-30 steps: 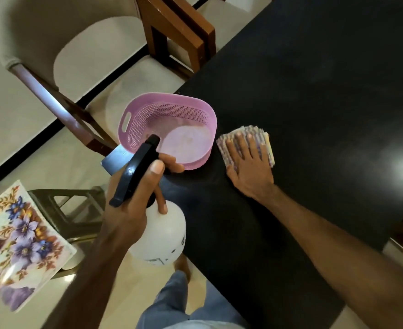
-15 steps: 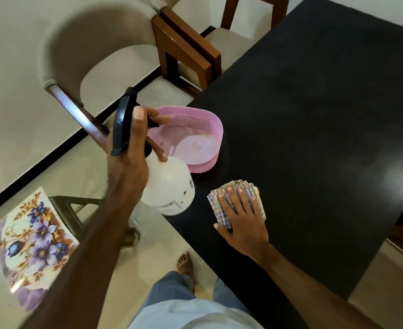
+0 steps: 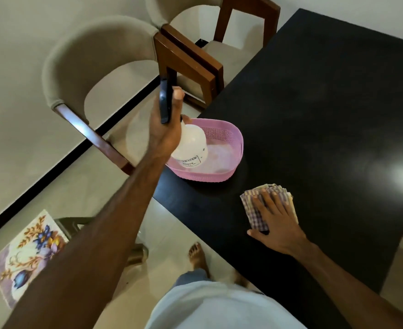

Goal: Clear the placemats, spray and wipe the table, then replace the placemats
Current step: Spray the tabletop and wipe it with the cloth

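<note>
Table (image 3: pixel 326 115): dark top, running from lower centre to the upper right of the frame, bare of placemats, hence ready for the spray-and-wipe stage.

Nearest, lower centre: pale shirt and a bare foot (image 3: pixel 196 256) on the tiled floor, close beside the table edge.

Lower left: floral placemat (image 3: pixel 22 255), lying off the table on a dark stool (image 3: pixel 105 230); parked there, presumably, to keep it away from the spray. Number of mats in the stack: cannot tell.

Right of centre: right hand (image 3: pixel 276 219), palm down on a folded checked cloth (image 3: pixel 255 207), fingers straight and spread over it, thumb out to the side on the tabletop. Flat pressure of this kind suits wiping, spreading load across the whole pad.

Centre: left hand (image 3: pixel 166 129), fingers curled round the black trigger head of a white spray bottle (image 3: pixel 191 146), thumb tip up against the lever. Bottle carried above a pink perforated basket (image 3: pixel 221 155) that sits at the table's near corner. Contact between bottle and basket: cannot tell. Probable intent: returning the sprayer to its holder, freeing the surface for wiping.

Upper left and upper centre: two upholstered chairs (image 3: pixel 96 62) with wooden frames, standing at the table's long edge.
</note>
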